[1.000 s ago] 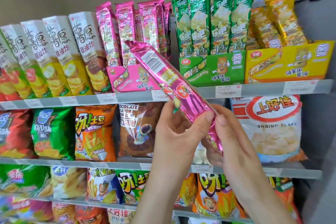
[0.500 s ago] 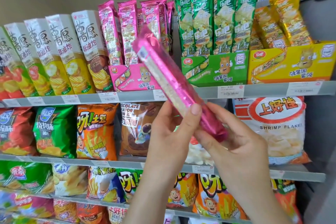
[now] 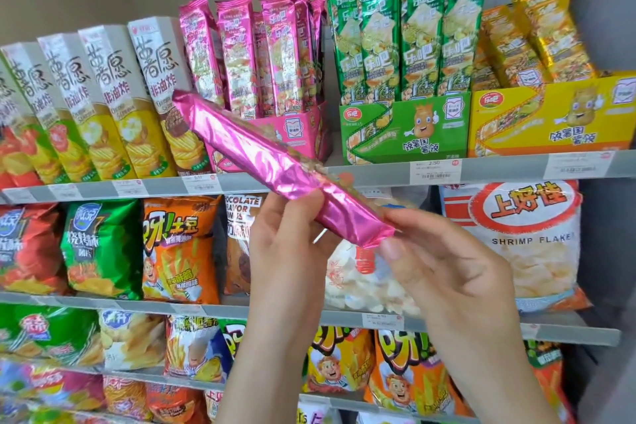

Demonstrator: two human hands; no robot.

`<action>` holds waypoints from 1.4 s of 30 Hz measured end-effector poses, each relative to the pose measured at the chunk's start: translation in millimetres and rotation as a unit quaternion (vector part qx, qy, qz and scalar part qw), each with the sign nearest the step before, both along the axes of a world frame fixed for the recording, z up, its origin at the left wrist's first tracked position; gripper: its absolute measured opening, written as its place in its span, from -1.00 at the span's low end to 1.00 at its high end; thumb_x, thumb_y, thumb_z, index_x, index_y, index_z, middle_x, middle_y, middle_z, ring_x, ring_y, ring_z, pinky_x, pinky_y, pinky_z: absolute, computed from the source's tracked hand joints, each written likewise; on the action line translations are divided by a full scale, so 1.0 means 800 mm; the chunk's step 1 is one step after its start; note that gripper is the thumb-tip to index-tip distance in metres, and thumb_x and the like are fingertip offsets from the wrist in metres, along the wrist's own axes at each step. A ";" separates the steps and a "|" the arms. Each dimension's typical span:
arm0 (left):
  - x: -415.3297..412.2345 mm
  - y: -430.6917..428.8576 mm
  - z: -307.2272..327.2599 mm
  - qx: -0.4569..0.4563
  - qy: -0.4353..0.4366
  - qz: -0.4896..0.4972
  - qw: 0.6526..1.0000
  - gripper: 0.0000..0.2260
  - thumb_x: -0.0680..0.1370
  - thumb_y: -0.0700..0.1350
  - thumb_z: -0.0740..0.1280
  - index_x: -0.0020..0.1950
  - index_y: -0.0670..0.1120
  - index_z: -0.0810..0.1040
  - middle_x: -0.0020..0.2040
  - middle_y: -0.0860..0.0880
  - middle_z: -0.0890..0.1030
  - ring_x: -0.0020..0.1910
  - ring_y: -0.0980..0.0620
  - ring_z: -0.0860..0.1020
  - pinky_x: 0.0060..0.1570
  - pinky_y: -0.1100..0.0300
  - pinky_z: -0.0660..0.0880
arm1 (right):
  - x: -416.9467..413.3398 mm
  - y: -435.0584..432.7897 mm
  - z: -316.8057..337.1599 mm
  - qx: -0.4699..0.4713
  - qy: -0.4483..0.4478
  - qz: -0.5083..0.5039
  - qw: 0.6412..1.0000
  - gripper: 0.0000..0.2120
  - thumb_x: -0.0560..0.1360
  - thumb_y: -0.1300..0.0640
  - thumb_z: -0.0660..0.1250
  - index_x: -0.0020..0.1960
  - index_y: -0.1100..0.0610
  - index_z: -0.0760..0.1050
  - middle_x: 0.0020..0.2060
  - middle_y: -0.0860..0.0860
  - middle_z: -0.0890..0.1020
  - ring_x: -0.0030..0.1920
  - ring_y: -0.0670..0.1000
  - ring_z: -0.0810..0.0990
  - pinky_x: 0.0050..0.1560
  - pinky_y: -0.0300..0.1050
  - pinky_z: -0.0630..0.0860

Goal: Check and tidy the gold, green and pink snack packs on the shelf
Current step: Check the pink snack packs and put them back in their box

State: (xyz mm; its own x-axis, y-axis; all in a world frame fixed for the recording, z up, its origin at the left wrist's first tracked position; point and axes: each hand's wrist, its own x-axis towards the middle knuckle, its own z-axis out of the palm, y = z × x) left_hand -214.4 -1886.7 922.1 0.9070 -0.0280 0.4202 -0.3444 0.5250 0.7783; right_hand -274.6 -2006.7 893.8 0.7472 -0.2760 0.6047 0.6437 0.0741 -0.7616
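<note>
Pack (image 3: 275, 163) pink, tilted; left hand (image 3: 292, 251) grips lower part, right hand (image 3: 447, 279) pinches end.

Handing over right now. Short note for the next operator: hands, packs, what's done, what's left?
Left hand: grips the pink pack at its lower half, thumb on top.
Right hand: holds the same pack's lower end.
Pack is off the shelf, tilted, in front of the pink box.
Green packs and gold packs stand in their boxes on the top shelf; the gold ones lean.
Done: one pink pack taken out for checking.
Left: return it upright to the pink box, then probably straighten the gold packs.
</note>
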 end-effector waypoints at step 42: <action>0.021 -0.006 0.029 0.136 -0.012 0.117 0.984 -0.47 0.45 0.27 0.31 0.26 -0.05 0.55 0.10 -0.06 0.67 0.07 -0.02 0.63 0.11 -0.06 0.53 | 0.030 -0.016 -0.026 -0.115 0.061 0.003 0.991 -0.75 0.13 -0.07 0.56 -0.25 -0.12 0.56 -0.47 0.01 0.63 -0.45 -0.06 0.61 -0.36 -0.22 0.55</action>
State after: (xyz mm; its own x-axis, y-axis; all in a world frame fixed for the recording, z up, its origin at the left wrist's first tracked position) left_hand -197.3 -1891.8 944.9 0.8918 0.0649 0.4478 -0.4512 0.2021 0.8692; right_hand -250.8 -2019.6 873.2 0.8195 -0.1360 0.5567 0.5465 -0.1071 -0.8306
